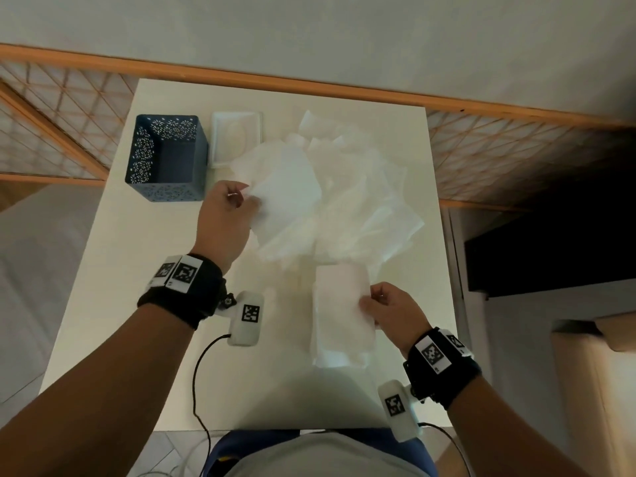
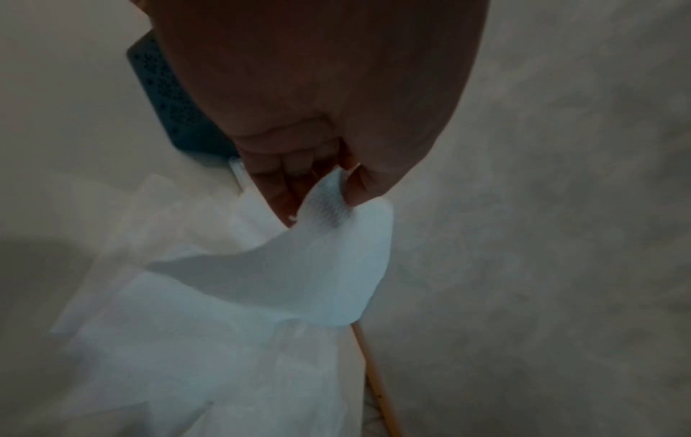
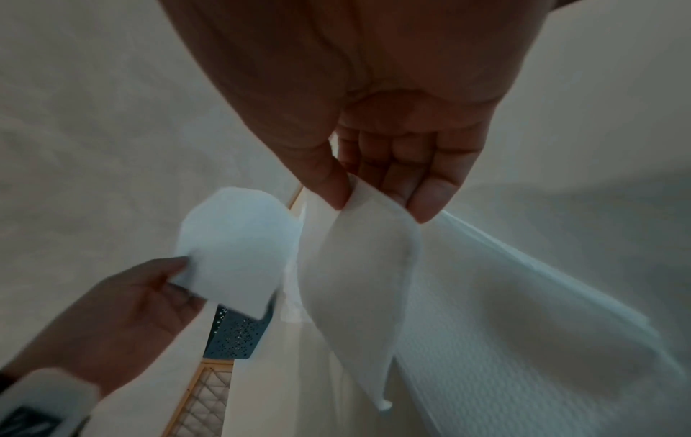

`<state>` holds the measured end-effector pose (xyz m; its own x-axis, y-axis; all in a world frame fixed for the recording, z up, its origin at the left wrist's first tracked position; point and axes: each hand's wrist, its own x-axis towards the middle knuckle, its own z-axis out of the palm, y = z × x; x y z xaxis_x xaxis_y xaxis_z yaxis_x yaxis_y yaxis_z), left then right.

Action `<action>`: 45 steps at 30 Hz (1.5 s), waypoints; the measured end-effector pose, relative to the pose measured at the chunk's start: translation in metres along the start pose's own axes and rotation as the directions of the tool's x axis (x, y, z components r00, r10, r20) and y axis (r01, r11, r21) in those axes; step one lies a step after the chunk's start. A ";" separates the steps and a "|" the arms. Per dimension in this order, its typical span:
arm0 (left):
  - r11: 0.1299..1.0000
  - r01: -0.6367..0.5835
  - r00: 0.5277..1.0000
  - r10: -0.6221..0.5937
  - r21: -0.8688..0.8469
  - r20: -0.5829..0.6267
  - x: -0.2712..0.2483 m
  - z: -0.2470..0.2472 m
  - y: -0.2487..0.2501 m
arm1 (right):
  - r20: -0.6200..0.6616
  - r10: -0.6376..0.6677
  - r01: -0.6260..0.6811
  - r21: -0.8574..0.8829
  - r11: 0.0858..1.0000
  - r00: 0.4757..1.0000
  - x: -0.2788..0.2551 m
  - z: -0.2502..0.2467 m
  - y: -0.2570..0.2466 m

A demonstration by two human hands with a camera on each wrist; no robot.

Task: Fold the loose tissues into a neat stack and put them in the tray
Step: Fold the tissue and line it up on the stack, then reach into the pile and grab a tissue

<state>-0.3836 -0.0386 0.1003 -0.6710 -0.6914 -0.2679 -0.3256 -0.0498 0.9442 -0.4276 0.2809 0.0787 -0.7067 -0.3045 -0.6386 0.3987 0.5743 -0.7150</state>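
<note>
Nearest the head camera: two bare forearms with black wrist straps carrying white marker tags. Right hand (image 1: 389, 311), thumb and fingers pinched together on the edge of a folded white tissue (image 1: 339, 294), held over a small stack of folded white tissues (image 1: 340, 342) on the white square table (image 1: 120, 304). Left hand (image 1: 223, 218), thumb and fingers clamped on a corner of one loose white tissue (image 1: 289, 187), lifted from the crumpled pile of loose white tissues (image 1: 364, 201) at mid-table.

Two containers at the far left: one dark blue perforated square basket (image 1: 165, 160), nothing visible inside; just beside it, one shallow white rectangular tray (image 1: 220, 132), partly overlapped by the pile.

Only in the left wrist view: embossed weave on the pinched corner. Only in the right wrist view: the folded tissue bowed between thumb and fingertips.
</note>
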 end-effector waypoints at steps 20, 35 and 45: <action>0.998 0.065 0.996 -0.063 -0.016 0.067 -0.064 -0.036 0.009 | -0.116 0.121 -0.142 -0.196 0.970 0.986 0.021 0.025 0.049; 0.994 0.104 0.973 -0.093 -0.043 0.212 -0.072 -0.031 0.020 | -0.277 -0.132 0.004 -0.417 0.909 0.952 0.018 0.010 -0.001; 0.969 0.134 0.930 -0.052 -0.205 0.363 -0.097 -0.034 0.070 | 0.063 -0.234 0.224 0.132 0.966 0.970 -0.020 0.012 -0.110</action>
<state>-0.3187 0.0002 0.1987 -0.8491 -0.3789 -0.3680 -0.2690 -0.2893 0.9187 -0.4501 0.2143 0.1668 -0.7418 -0.4781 -0.4702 0.3034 0.3860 -0.8712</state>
